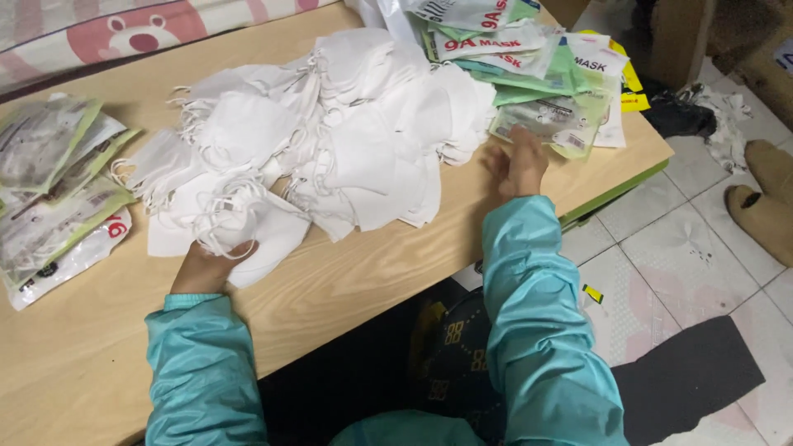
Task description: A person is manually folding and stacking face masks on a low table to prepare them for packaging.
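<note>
A: Where is the left hand [205, 266]?

B: At the near edge of the big heap of white folded fabric face masks [330, 140] on the light wooden table [347, 281]. Its fingers are closed round one white mask with thin elastic ear loops [248, 227] at the front of the heap; the thumb shows on top of the mask and the other fingers are tucked beneath.

A: And the right hand [519, 163]?

B: It lies palm down on the table, fingers spread loosely and holding nothing. The fingertips reach a clear plastic packet with a green border [552, 122], the lowest of the stack of green-and-white packets [529, 58] at the far right corner. I cannot tell whether they press on it or only touch it.

A: Anything else on the table?

B: A second stack of sealed clear packets with green edges [54, 190] lies at the far left, well apart from both hands. Both arms wear teal jacket sleeves [537, 330]. On the tiled floor [686, 248] to the right lie a pair of tan slippers [764, 202].
</note>
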